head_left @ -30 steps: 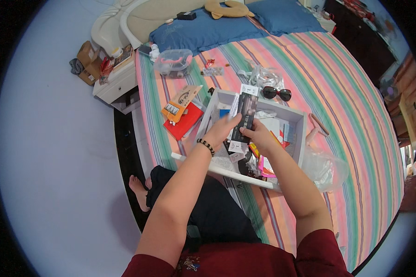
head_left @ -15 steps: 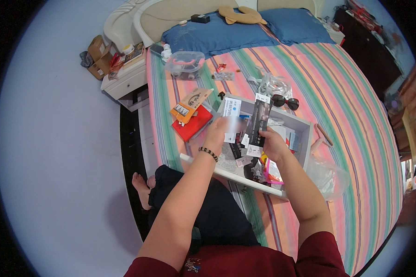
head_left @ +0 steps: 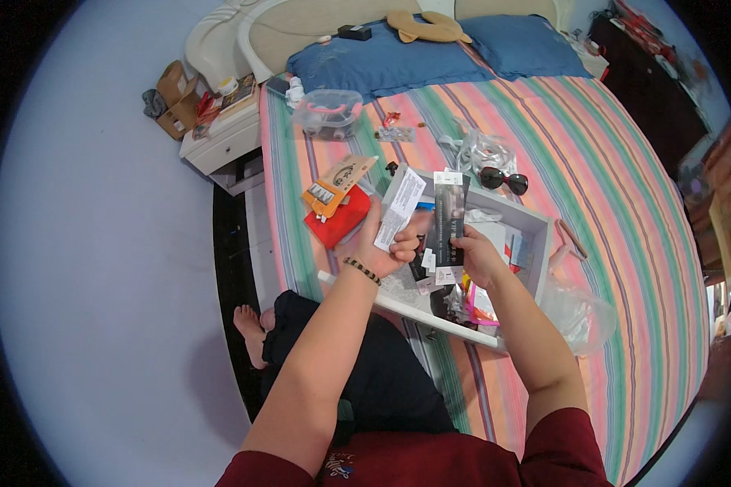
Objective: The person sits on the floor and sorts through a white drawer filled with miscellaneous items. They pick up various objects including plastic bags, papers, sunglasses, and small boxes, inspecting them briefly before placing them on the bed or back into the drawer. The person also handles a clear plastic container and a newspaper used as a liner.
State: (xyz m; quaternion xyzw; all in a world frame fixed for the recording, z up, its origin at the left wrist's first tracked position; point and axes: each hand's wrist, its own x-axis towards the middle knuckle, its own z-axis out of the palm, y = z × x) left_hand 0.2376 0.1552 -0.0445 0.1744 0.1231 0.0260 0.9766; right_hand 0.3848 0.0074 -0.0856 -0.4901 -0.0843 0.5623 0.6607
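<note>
My left hand (head_left: 382,247) holds a slim white medicine box (head_left: 400,209), its face of small print turned up and its fingers wrapped round the lower end. In my right hand (head_left: 481,256) is a long black paper ticket (head_left: 449,223) with white ends, pinched along its right edge. Both are held over a white drawer (head_left: 536,264) that lies on the bed. Inside the drawer are a pink and yellow packet (head_left: 481,304), printed paper and other small items, partly hidden by my hands.
Left of the drawer lie an orange-brown envelope (head_left: 341,183) and a red packet (head_left: 339,217). Beyond it are sunglasses (head_left: 503,180), a bag of white cable (head_left: 483,150) and a clear lidded box (head_left: 329,114). A clear plastic bag (head_left: 577,315) sits at the drawer's right.
My left hand has turned the medicine box over and tilted it, so another printed face shows. The black ticket in my right hand has shifted slightly left and stands more upright.
</note>
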